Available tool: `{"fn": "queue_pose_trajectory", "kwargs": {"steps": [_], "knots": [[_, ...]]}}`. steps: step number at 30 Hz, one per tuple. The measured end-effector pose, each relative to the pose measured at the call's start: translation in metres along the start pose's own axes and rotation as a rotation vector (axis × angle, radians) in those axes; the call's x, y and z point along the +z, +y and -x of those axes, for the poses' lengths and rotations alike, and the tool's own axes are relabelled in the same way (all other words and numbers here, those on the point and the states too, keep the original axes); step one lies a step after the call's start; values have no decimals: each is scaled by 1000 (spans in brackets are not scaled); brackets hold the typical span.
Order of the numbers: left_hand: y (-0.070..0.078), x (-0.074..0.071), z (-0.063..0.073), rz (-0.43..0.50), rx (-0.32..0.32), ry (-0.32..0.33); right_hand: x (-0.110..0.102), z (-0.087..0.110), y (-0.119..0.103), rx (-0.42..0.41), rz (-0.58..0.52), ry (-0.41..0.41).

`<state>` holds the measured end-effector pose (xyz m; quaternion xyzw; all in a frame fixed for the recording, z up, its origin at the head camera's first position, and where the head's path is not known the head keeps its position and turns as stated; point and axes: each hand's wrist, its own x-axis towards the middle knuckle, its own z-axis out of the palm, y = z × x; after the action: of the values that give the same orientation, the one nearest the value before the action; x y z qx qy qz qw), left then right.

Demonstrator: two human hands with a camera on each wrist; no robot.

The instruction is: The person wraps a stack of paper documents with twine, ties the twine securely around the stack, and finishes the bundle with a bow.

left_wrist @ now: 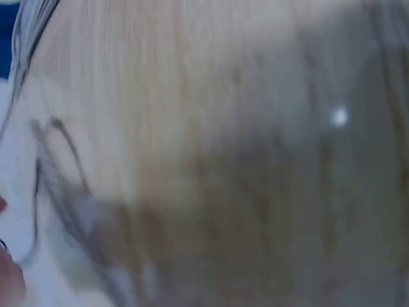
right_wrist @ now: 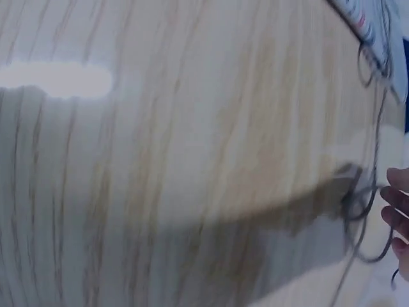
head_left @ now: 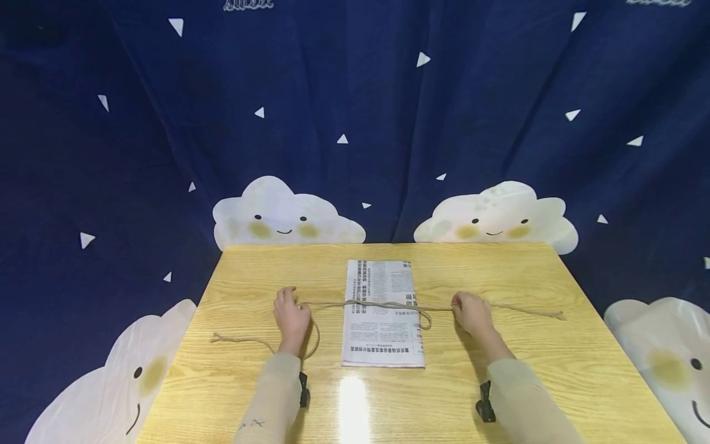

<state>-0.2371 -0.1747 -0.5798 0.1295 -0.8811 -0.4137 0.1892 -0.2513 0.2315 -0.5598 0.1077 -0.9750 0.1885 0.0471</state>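
A folded newspaper lies on the wooden table. Across its middle runs a thin beige rope, twisted over itself, with a small loop at the right edge. To the right, my right hand pinches the rope, and a tail extends beyond it. My left hand is left of the newspaper, fingers loosely bent beside the rope. There the rope curves back under the wrist to a knotted end. In the right wrist view, fingertips are near the slack rope. The left wrist view is blurred.
The wooden table extends around the newspaper, with a bright reflection near the front. Behind it hangs a dark blue curtain with white triangles and smiling clouds. Black wrist straps are on both sleeves.
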Motion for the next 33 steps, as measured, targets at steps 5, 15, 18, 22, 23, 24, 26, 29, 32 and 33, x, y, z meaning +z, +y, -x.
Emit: {"fn": "queue_pose_trajectory", "kwargs": {"steps": [5, 15, 18, 22, 23, 24, 26, 29, 32, 33], "knots": [[24, 18, 2, -118, 268, -246, 9, -5, -20, -98, -56, -63], [37, 52, 18, -177, 241, -317, 33, -1, -29, -96, -4, -21], [39, 55, 20, -186, 235, -304, 34, -1, -30, -100, -25, 3], [39, 54, 21, -199, 226, -290, 33, -2, -29, -92, -37, -1], [39, 53, 20, -203, 229, -278, 33, -3, -28, -89, -39, -1], [38, 52, 20, -201, 224, -268, 32, -3, -27, -85, -45, -3], [35, 49, 19, -199, 220, -238, 31, -4, -25, -72, -60, -4], [29, 43, 17, -205, 207, -200, 30, -6, -22, -62, -77, -4], [22, 36, 14, -228, 184, -183, 29, -7, -20, -46, -86, -12], [20, 33, 13, -234, 171, -184, 29, -7, -19, -40, -86, -16]]}}
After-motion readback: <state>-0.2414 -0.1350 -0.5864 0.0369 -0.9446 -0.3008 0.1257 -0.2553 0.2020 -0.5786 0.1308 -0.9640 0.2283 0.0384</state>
